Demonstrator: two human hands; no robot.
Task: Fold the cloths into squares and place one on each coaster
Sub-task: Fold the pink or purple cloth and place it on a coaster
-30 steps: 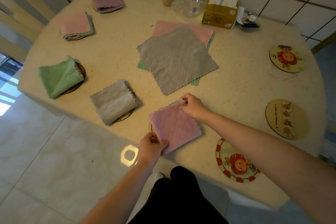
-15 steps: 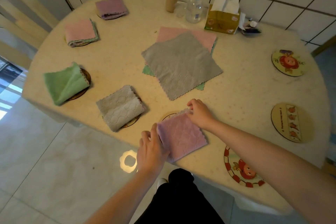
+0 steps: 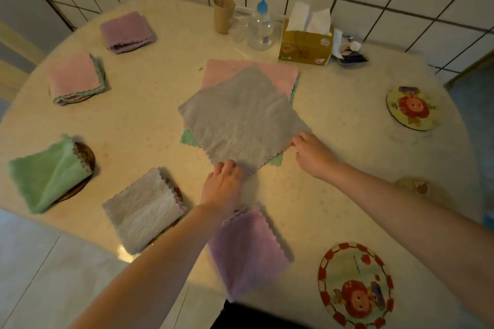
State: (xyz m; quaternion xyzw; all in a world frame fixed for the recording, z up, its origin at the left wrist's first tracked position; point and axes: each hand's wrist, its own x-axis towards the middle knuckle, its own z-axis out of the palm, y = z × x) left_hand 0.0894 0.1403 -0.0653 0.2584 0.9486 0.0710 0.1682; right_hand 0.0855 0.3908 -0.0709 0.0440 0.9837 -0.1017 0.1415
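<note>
A flat grey cloth [image 3: 240, 120] tops a pile in the table's middle, over a pink cloth [image 3: 251, 72] and a green cloth [image 3: 189, 139]. My left hand [image 3: 223, 184] grips its near corner. My right hand [image 3: 310, 152] pinches its right corner. A folded purple cloth [image 3: 246, 251] lies by the near edge, hiding its coaster. To the left, folded grey [image 3: 144, 211], green [image 3: 45, 171], pink [image 3: 74, 77] and purple [image 3: 125, 31] cloths each sit on a coaster. Three bare coasters [image 3: 355, 283], [image 3: 417, 185], [image 3: 413, 108] lie on the right.
At the back by the tiled wall stand a paper cup [image 3: 223, 14], a pump bottle [image 3: 260, 27], a tissue box [image 3: 306, 45] and some small clutter [image 3: 350, 53]. The round table's edge [image 3: 88, 235] curves close in front of me, with tiled floor below.
Both hands let go of the folded purple cloth, which now rests near the front edge, and moved forward to the corners of the flat grey cloth. The camera tilted up.
</note>
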